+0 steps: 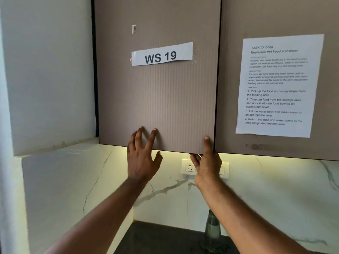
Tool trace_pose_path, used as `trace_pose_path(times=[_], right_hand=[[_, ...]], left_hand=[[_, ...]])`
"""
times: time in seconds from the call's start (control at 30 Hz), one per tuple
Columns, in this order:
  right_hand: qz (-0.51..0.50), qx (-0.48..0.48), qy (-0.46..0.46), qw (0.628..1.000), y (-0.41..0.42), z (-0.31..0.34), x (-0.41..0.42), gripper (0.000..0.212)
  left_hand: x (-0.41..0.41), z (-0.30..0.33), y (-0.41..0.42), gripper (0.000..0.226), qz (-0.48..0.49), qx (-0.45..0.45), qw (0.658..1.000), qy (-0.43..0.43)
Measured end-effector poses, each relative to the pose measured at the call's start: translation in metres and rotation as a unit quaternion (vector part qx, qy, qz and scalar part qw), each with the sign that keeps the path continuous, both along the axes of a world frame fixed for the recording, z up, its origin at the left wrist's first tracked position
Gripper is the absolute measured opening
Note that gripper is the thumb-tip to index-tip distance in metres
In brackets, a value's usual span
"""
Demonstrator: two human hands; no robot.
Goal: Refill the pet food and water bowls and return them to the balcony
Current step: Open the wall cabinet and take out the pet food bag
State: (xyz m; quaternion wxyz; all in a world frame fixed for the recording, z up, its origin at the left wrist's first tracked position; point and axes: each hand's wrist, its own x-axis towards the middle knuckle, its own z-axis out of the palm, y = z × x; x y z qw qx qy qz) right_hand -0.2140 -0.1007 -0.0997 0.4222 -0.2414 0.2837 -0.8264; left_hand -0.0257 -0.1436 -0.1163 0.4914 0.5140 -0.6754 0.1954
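The left-hand door of the wall cabinet (157, 99), labelled with a taped paper strip reading "WS 19" (162, 54), serves as the landmark here. Both hands are raised to its lower edge. The left hand (141, 158) is spread flat against the door's face near the bottom, its fingers (153, 136) splayed and gripping nothing; it appears to be pressed there to steady or push the panel. The right hand (207, 165) is set at the door's lower right corner, thumb laid up the front face and the remaining fingers hooked under the bottom edge, so the door edge is pinched between them. The door has no visible handle, which is probably why the underside is used for purchase. The door looks shut or very nearly so; whether it is being opened or closed cannot be told.

To the right of the door, on the neighbouring door, a printed task sheet (278, 85) is taped. Below the door, a wall socket (189, 167) is mounted on the marble backsplash, partly hidden behind the right hand. Further below, a green glass bottle (212, 231) stands upright on the dark bench (157, 239).

No pet food, food bowl or water bowl is visible; the food is presumably stored behind the door, which would explain the reach. On that judgement, the task sits at the food-fetching step.
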Motion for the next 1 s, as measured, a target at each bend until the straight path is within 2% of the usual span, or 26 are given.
trace_pose_path(times=[0.1,0.2,0.3,0.4,0.57,0.73,0.87,1.0], right_hand=[[-0.057,-0.030,0.057,0.996,0.013,0.003,0.000,0.029],[-0.151,-0.077,0.141,0.975,0.030,0.018,0.000,0.053],[-0.184,-0.131,0.201,0.953,0.052,0.031,0.002,0.057],[-0.213,-0.170,0.262,0.926,0.077,0.038,0.009,0.049],[-0.265,-0.205,0.318,0.887,0.116,0.053,0.035,0.012],[-0.327,-0.232,0.401,0.824,0.164,0.061,0.079,0.021],[-0.346,-0.214,0.440,0.800,0.200,0.061,0.125,0.043],[-0.383,-0.205,0.479,0.762,0.228,0.062,0.176,0.048]], left_hand=[[0.005,0.008,0.014,0.093,-0.033,0.006,0.999,0.012],[0.011,0.014,0.033,0.087,-0.082,-0.002,0.996,0.022],[0.014,0.022,0.055,0.080,-0.109,-0.009,0.994,0.013],[0.013,0.033,0.079,0.075,-0.152,-0.018,0.988,0.018],[0.020,0.054,0.122,0.075,-0.214,-0.031,0.976,0.010],[0.049,0.067,0.168,0.077,-0.264,-0.052,0.963,-0.009],[0.082,0.068,0.200,0.080,-0.303,-0.065,0.950,-0.028],[0.123,0.066,0.224,0.081,-0.356,-0.078,0.931,-0.012]])
